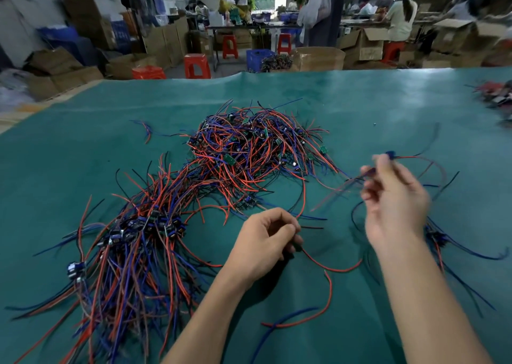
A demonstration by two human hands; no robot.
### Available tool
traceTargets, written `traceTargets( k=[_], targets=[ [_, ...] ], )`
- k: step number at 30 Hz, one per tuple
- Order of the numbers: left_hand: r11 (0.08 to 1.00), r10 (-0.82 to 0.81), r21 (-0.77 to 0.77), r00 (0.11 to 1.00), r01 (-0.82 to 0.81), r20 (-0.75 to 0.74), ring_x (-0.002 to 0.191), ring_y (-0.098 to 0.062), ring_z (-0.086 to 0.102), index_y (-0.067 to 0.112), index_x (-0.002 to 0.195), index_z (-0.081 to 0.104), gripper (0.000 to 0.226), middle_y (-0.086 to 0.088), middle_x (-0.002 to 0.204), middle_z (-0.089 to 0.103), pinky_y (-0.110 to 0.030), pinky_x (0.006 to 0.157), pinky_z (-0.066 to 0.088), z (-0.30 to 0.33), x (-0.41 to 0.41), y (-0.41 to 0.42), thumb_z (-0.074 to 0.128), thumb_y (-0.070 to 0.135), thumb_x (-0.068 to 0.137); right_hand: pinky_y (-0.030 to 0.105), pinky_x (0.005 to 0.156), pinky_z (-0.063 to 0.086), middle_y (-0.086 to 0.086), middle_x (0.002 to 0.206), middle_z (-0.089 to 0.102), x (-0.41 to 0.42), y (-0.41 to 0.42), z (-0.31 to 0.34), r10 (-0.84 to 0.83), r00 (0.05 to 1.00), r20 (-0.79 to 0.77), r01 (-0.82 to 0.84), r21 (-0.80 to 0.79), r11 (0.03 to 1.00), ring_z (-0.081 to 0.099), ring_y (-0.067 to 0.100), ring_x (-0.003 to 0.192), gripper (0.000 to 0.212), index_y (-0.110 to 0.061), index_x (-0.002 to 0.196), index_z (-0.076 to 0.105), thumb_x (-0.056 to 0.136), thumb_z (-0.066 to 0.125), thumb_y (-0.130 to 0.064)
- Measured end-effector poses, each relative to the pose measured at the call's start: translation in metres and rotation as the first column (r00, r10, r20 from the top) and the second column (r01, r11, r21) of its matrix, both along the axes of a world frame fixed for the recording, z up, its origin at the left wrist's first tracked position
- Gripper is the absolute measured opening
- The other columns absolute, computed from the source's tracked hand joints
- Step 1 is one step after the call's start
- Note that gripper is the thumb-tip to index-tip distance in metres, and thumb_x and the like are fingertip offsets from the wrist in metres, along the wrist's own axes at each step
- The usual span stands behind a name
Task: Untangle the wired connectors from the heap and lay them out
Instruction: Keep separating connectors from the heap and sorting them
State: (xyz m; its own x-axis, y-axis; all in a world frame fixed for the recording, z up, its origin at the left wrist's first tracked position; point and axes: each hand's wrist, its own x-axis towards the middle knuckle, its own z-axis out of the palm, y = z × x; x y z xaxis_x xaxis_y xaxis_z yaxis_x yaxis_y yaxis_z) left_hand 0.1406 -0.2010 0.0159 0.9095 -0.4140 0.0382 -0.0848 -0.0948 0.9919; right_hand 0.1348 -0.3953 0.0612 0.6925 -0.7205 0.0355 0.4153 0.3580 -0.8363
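A tangled heap of wired connectors (257, 153) with red, blue and black wires and small green boards lies mid-table. A combed-out bundle (133, 252) of them stretches along the left, their dark blue connectors lined up. My left hand (263, 244) hovers low over the green mat, its fingers curled and pinching a red and black wire. My right hand (393, 197), blurred, is raised to the right and pinches a wired connector (390, 154) whose wires trail off to the right.
The table is covered with a green mat (374, 100). A small group of connectors (440, 239) lies behind my right forearm. Another pile (496, 94) sits at the far right edge. Loose wires (299, 316) lie near the front. Stools, boxes and seated people are beyond the table.
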Motion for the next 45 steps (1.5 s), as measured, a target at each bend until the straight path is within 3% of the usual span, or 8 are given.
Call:
traceTargets(
  k=[4, 9, 13, 17, 20, 27, 38, 45],
  targets=[
    [0.999, 0.045, -0.024, 0.999, -0.044, 0.023, 0.058, -0.013, 0.058, 0.010, 0.092, 0.065, 0.009, -0.008, 0.075, 0.072, -0.020, 0.048, 0.045, -0.002, 0.000, 0.001, 0.058, 0.009, 0.097, 0.018, 0.046, 0.034, -0.005, 0.056, 0.067, -0.014, 0.012, 0.023, 0.003, 1.000, -0.012, -0.004, -0.092, 0.996, 0.055, 0.007, 0.050, 0.014, -0.014, 0.081, 0.069, 0.095, 0.068, -0.012],
    [0.997, 0.065, -0.042, 0.996, -0.063, 0.058, 0.054, -0.010, 0.054, 0.010, 0.092, 0.065, 0.007, -0.006, 0.071, 0.068, -0.023, 0.050, 0.045, 0.000, -0.001, 0.004, 0.061, 0.007, 0.086, 0.019, 0.038, 0.034, 0.005, 0.059, 0.069, -0.014, 0.097, 0.037, 0.347, 0.928, -0.135, -0.372, -0.331, 0.867, 0.048, 0.011, 0.042, 0.016, -0.011, 0.076, 0.075, 0.090, 0.074, -0.016],
    [0.988, 0.149, 0.041, 0.988, -0.147, -0.041, 0.076, -0.001, 0.059, 0.001, 0.119, 0.057, 0.043, -0.019, 0.116, 0.063, -0.019, 0.082, 0.051, -0.005, 0.001, 0.007, 0.057, 0.020, 0.081, 0.022, 0.045, 0.044, 0.002, 0.065, 0.074, 0.013, 0.170, 0.045, 0.503, 0.758, -0.415, -0.631, -0.660, 0.408, 0.064, 0.013, 0.049, 0.030, -0.014, 0.076, 0.077, 0.086, 0.078, -0.042],
    [0.993, 0.117, -0.036, 0.992, -0.116, 0.040, 0.078, -0.016, 0.057, 0.001, 0.096, 0.054, 0.015, -0.016, 0.089, 0.056, -0.022, 0.066, 0.052, -0.007, 0.004, 0.004, 0.041, -0.007, 0.098, 0.030, 0.073, 0.057, -0.007, 0.065, 0.072, 0.038, 0.181, 0.041, 0.351, 0.790, -0.502, -0.559, -0.826, 0.077, 0.070, 0.010, 0.067, 0.026, -0.021, 0.078, 0.079, 0.083, 0.078, -0.046],
    [0.966, 0.254, 0.012, 0.960, -0.257, 0.114, 0.064, -0.009, 0.056, 0.012, 0.071, 0.059, 0.010, -0.002, 0.068, 0.064, -0.033, 0.058, 0.049, -0.010, 0.008, 0.001, 0.054, 0.015, 0.078, 0.033, 0.079, 0.058, -0.011, 0.071, 0.073, 0.056, 0.145, 0.029, 0.160, 0.844, -0.512, -0.529, -0.845, 0.085, 0.071, 0.010, 0.076, 0.013, -0.025, 0.075, 0.078, 0.085, 0.075, -0.034],
    [0.961, 0.259, -0.092, 0.965, -0.261, -0.027, 0.057, -0.018, 0.056, 0.015, 0.093, 0.065, 0.021, -0.016, 0.078, 0.070, -0.026, 0.047, 0.046, -0.007, 0.009, -0.003, 0.054, -0.003, 0.088, 0.042, 0.096, 0.052, 0.013, 0.130, 0.054, 0.096, 0.042, -0.015, -0.382, 0.723, -0.576, -0.607, -0.794, 0.048, 0.054, 0.037, 0.119, 0.029, -0.027, 0.117, 0.073, 0.091, 0.066, -0.014],
    [0.966, 0.244, -0.080, 0.969, -0.248, -0.048, 0.054, -0.021, 0.054, 0.011, 0.094, 0.064, 0.020, -0.018, 0.079, 0.070, -0.029, 0.050, 0.046, -0.006, 0.011, 0.000, 0.052, -0.004, 0.089, 0.032, 0.091, 0.055, 0.003, 0.100, 0.078, 0.104, 0.007, -0.017, -0.304, 0.780, -0.547, -0.474, -0.834, 0.284, 0.069, 0.027, 0.100, 0.031, -0.023, 0.094, 0.081, 0.084, 0.061, -0.001],
    [0.968, 0.233, -0.080, 0.971, -0.237, -0.057, 0.052, -0.018, 0.053, 0.010, 0.095, 0.064, 0.020, -0.017, 0.078, 0.070, -0.027, 0.049, 0.047, -0.004, 0.010, 0.001, 0.051, -0.003, 0.089, 0.027, 0.085, 0.049, 0.002, 0.128, 0.070, 0.106, 0.006, -0.017, -0.222, 0.805, -0.551, -0.543, -0.834, 0.100, 0.062, 0.015, 0.079, 0.038, -0.029, 0.124, 0.071, 0.092, 0.060, -0.012]
  ],
)
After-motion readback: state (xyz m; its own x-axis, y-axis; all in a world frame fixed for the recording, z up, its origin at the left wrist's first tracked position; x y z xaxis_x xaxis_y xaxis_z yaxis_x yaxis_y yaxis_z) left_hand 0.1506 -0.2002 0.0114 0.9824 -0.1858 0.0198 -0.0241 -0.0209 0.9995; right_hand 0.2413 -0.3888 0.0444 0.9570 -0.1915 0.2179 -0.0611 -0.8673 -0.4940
